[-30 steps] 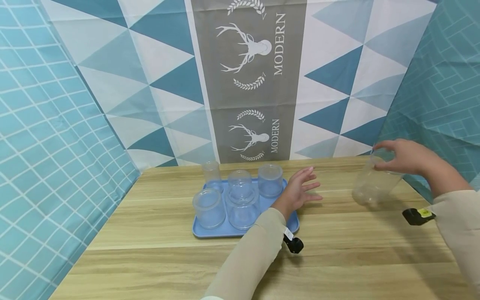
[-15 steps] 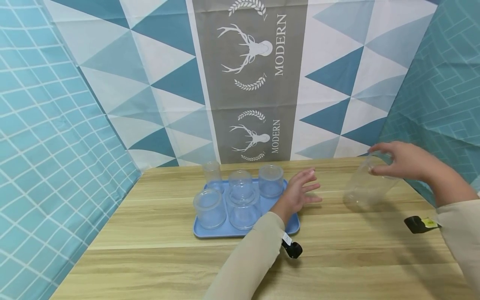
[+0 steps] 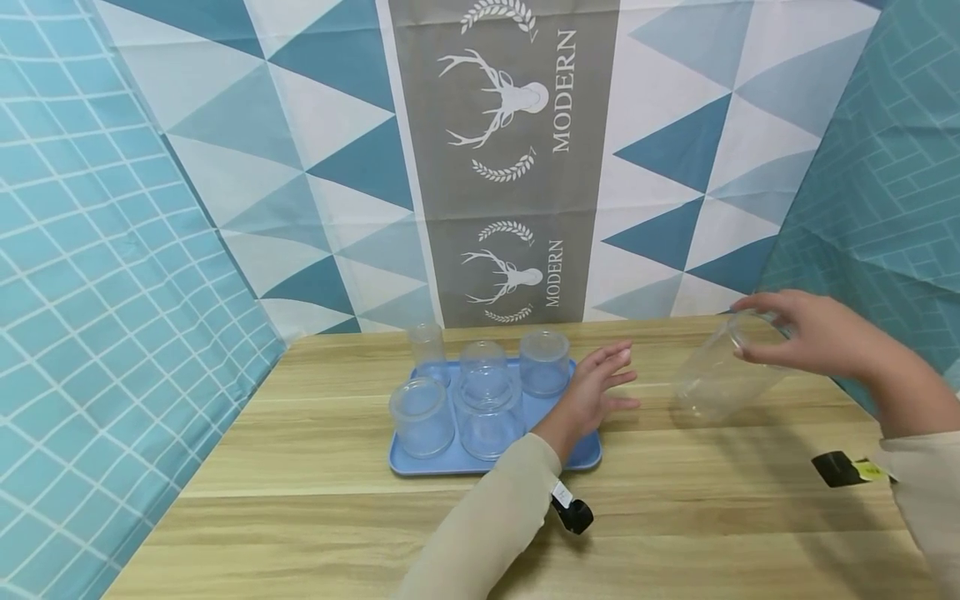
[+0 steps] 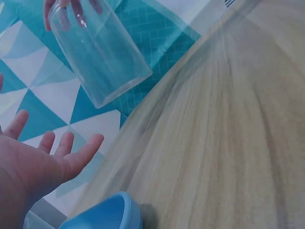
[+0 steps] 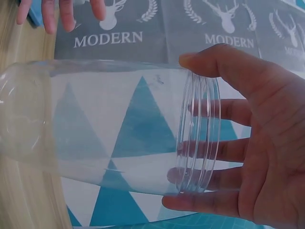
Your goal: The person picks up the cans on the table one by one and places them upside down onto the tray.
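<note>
My right hand (image 3: 821, 342) grips a clear jar (image 3: 708, 383) by its threaded neck, with the thumb on one side and the fingers round the other. The jar tilts, its base pointing down to the left, close over the wooden table. In the right wrist view the jar (image 5: 114, 119) looks see-through and holds nothing visible. My left hand (image 3: 597, 387) is open over the right side of a blue tray (image 3: 442, 464), fingers spread towards the jar and apart from it. The left wrist view shows this hand (image 4: 43, 164) below the jar (image 4: 102, 57).
Several clear jars stand on the tray, among them a wide one (image 3: 422, 425) at the front left and a narrow one (image 3: 427, 346) at the back left. A patterned cloth (image 3: 517, 192) hangs behind the table (image 3: 330, 533), with teal cloths at both sides.
My right hand has brought the jar left, towards the tray, and the jar leans over further. My left hand stays nearly in place, shifting slightly down.
</note>
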Demonstrator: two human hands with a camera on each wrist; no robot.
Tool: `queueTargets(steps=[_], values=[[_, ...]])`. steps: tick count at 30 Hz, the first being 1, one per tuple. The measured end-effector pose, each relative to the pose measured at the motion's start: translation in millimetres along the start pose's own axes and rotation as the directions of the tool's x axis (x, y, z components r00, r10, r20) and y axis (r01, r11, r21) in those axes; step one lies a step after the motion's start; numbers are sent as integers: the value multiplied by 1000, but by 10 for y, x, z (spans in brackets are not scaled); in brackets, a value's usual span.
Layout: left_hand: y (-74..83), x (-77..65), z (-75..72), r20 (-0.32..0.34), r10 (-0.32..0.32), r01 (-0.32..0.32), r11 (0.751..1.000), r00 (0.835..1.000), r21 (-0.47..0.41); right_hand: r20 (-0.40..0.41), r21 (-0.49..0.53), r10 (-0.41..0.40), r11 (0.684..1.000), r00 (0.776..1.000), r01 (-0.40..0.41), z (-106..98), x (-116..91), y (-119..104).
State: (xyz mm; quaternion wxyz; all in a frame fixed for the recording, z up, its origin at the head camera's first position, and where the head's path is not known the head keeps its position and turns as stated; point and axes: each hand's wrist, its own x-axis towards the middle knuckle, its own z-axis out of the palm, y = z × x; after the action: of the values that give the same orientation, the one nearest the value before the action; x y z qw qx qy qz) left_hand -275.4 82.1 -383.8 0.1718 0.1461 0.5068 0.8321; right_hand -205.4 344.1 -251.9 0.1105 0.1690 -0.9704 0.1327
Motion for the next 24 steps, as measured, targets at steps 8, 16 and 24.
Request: queueTargets(steps=[8,16,24], values=[[79,-127,5,12,-5,5,1000,1000,3,-41,-15,-12,1000,999,11,14,-82,-129],[130,-230,-6,-27,6,-7,1000,1000,-10,-105,-37,-67,997,992,63,29,-144,-204],[210,-334,-69,-92,23,-27,999,995,-46,-153,62,-122,989,981,132,78,-185,-198]])
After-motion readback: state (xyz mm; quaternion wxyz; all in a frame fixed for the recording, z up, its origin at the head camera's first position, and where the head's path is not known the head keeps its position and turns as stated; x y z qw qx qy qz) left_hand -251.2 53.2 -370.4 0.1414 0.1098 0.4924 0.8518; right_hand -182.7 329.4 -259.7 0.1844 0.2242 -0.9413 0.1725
